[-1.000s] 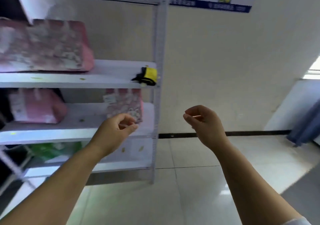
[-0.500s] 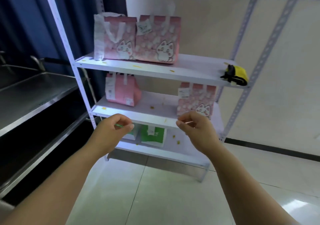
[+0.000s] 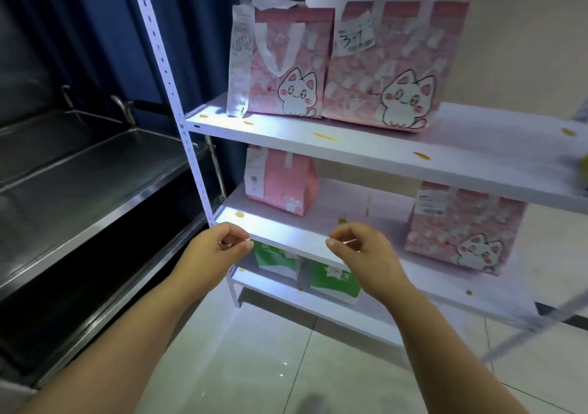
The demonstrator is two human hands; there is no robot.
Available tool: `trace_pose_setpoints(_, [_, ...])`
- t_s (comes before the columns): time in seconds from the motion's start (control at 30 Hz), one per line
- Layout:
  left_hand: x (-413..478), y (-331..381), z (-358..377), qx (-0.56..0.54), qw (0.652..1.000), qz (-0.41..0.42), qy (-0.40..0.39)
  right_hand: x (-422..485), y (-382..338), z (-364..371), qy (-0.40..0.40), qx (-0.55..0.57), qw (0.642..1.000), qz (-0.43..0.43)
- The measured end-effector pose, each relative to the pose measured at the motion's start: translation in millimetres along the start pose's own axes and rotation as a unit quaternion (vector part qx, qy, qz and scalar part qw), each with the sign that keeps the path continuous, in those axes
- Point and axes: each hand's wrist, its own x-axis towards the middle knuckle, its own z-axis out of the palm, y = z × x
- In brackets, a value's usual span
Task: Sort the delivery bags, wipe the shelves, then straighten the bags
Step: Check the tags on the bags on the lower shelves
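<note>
A white metal shelf rack (image 3: 366, 146) stands before me. Two pink cat-print bags (image 3: 292, 73) (image 3: 397, 73) with receipts sit on its upper board. The middle board (image 3: 286, 237) carries a plain pink bag (image 3: 280, 184) at the left and a cat-print bag (image 3: 461, 226) at the right. Two green bags (image 3: 276, 259) (image 3: 334, 281) stand on the lower board. My left hand (image 3: 216, 254) and right hand (image 3: 362, 254) hover in front of the middle board's edge. On both, the fingers are curled against the thumb, and nothing is visibly held. Neither hand touches a bag.
Small yellow scraps (image 3: 324, 136) lie scattered on the boards. A steel counter (image 3: 79, 175) with a lower tier runs along the left beside a dark blue curtain (image 3: 95, 31). A blurred yellow object (image 3: 584, 165) shows at the right edge. Pale tiles (image 3: 270, 366) cover the floor.
My view has swung left and closer to the rack, so the bags now fill the frame. Both hands keep their curled pose in front of me.
</note>
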Motion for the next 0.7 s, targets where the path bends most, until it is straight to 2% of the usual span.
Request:
trace_pose_setpoints(0.37, [137,-93,-13,-0.014,0.998,-0.053,-0.033,135,27,82,-0.028,-0.003,0.997,0.075])
trace_pose_setpoints(0.57, [218,-148,-8,-0.017,0.995,-0.03,-0.099,193,56,144,0.024,-0.011,0.994,0.106])
trace_pose_setpoints(0.7, [269,-184,1,-0.012,0.994,-0.005,-0.113,226,81,178,0.069,-0.007,0.991,0.118])
